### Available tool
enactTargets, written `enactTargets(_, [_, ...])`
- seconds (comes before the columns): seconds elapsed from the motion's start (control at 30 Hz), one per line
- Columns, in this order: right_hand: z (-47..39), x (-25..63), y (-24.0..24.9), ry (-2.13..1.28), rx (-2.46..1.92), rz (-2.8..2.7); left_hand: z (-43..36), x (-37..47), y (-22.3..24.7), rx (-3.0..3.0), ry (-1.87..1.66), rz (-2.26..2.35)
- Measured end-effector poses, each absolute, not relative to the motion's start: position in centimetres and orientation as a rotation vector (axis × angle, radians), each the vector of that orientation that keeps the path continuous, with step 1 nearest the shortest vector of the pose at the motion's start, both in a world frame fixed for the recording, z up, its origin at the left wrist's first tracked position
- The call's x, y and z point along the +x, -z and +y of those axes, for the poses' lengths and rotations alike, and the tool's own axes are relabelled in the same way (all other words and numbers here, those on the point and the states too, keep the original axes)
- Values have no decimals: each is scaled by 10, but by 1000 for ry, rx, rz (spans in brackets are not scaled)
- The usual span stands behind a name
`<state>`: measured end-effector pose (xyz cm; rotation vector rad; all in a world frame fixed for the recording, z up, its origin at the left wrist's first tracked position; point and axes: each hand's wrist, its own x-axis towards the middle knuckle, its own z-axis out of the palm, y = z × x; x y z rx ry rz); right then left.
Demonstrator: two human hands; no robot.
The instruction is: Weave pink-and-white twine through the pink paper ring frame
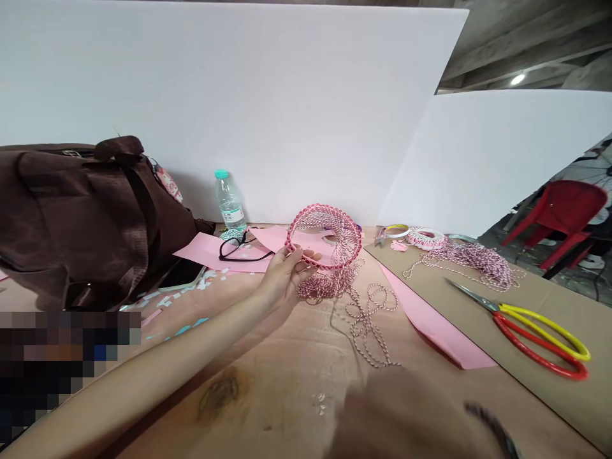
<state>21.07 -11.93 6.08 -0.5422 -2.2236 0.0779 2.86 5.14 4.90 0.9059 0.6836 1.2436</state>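
Observation:
My left hand (287,271) is closed on the near left rim of a ring (359,245) with a knotted pink edge and pink-and-white cord strung across its inside. The ring is held up above the table, tilted so its opening faces me. Beneath it lies a tangle of the same twisted cord (329,285), with loops (370,325) trailing toward me on the wood. At the bottom of the view my right hand (411,414) is smeared by motion. Its fingers cannot be made out, and a dark band shows near its wrist.
Large scissors (497,309) with red and yellow handles lie on brown cardboard (454,331) at the right, near more cord (482,261) and a white-and-pink ring (427,238). Pink paper (430,319), eyeglasses (246,258), a water bottle (230,204) and a brown bag (81,217) are around.

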Motion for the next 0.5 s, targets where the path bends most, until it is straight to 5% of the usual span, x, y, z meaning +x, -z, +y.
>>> enactTargets(0.23, [-36,238,-72,453,-1270,-2148,39,32,-54,1040,-1207,614])
enactTargets(0.5, [-37,222,-62,408,-1306,-2188,30,33,-57,1100,-1189,586])
